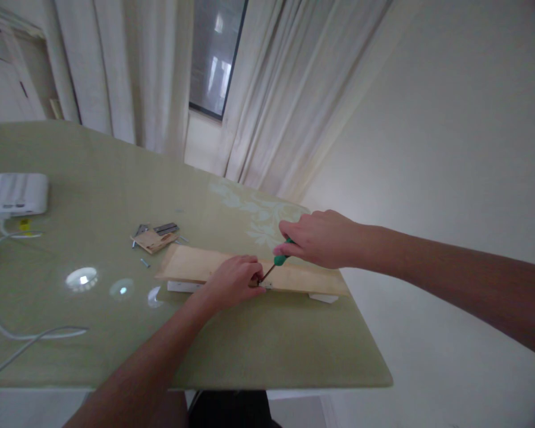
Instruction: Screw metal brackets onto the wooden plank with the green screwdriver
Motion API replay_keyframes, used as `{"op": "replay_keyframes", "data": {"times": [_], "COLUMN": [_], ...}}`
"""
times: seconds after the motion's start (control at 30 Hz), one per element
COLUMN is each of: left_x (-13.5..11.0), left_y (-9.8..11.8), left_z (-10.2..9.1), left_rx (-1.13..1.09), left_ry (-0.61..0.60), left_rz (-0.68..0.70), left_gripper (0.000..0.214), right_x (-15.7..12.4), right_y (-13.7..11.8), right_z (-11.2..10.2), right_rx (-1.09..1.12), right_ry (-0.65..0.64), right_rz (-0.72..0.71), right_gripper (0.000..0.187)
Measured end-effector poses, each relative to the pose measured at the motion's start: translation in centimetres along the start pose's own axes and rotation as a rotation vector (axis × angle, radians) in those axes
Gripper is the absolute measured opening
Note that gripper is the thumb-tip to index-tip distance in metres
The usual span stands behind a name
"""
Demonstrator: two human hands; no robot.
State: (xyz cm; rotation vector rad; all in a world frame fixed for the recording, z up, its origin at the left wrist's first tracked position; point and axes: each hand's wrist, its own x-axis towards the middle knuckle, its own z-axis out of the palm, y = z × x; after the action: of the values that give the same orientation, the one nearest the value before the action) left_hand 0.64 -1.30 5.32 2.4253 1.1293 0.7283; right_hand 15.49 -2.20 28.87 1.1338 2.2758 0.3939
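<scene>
My right hand (318, 238) is closed around the green handle of a screwdriver (280, 260). The screwdriver slants down to the left, its tip beside the fingers of my left hand (238, 278) near the front edge of a wooden board (310, 276). My left hand rests over that board with its fingers curled in; a small brownish piece shows at the fingertips, too hidden to name. White pieces (323, 298) stick out under the board's front edge. A small metal-looking plate (268, 286) sits on the edge just right of the screwdriver tip.
Left of the board lies a small heap with a wood scrap (154, 241), a dark metal piece (166, 228) and several screws (145, 263). A white box-shaped device (18, 194) with a white cable (31, 336) stands at the far left. The table's right edge (370, 333) is close by.
</scene>
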Motion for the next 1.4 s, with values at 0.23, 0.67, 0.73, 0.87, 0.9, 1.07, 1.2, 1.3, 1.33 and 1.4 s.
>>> {"op": "replay_keyframes", "data": {"times": [0.23, 0.67, 0.73, 0.87, 0.9, 1.07, 1.2, 1.3, 1.33, 1.4], "left_x": [0.0, 0.0, 0.0, 0.0, 0.0, 0.0, -0.1, -0.1, 0.0, 0.0], "left_y": [0.2, 0.1, 0.1, 0.1, 0.1, 0.3, 0.6, 0.7, 0.7, 0.7], "left_z": [-0.2, -0.2, -0.1, -0.1, -0.2, -0.4, -0.7, -0.8, -0.8, -0.7], "left_rx": [0.006, 0.005, 0.012, 0.000, -0.004, -0.004, -0.003, -0.008, -0.008, -0.006], "left_ry": [-0.007, -0.004, -0.013, -0.021, -0.022, -0.027, -0.034, -0.040, -0.042, -0.041], "left_rz": [-0.002, -0.003, -0.011, -0.004, -0.002, -0.011, -0.007, -0.023, -0.027, -0.031], "left_gripper": [0.018, 0.017, 0.018, 0.017, 0.016, 0.016, 0.016, 0.015, 0.015, 0.015], "right_x": [-0.4, -0.7, -0.7, -0.9, -1.0, -1.5, -1.5, -1.5, -1.6, -1.9], "right_y": [-0.3, -0.3, -0.2, -0.1, -0.1, 0.1, -0.4, -0.8, -0.7, -0.3], "right_z": [-0.1, 0.5, 0.5, 0.7, 0.7, 0.1, 0.7, 1.3, 1.4, 1.1], "right_rx": [-0.042, -0.004, 0.055, 0.078, 0.066, 0.113, 0.073, 0.062, 0.083, 0.129], "right_ry": [0.060, 0.006, -0.015, 0.001, 0.008, 0.003, 0.105, 0.122, 0.117, 0.093], "right_rz": [0.035, 0.025, -0.053, -0.006, 0.035, -0.043, 0.004, 0.043, 0.026, -0.031], "right_gripper": [0.052, 0.043, 0.037, 0.041, 0.047, 0.044, 0.043, 0.052, 0.047, 0.040]}}
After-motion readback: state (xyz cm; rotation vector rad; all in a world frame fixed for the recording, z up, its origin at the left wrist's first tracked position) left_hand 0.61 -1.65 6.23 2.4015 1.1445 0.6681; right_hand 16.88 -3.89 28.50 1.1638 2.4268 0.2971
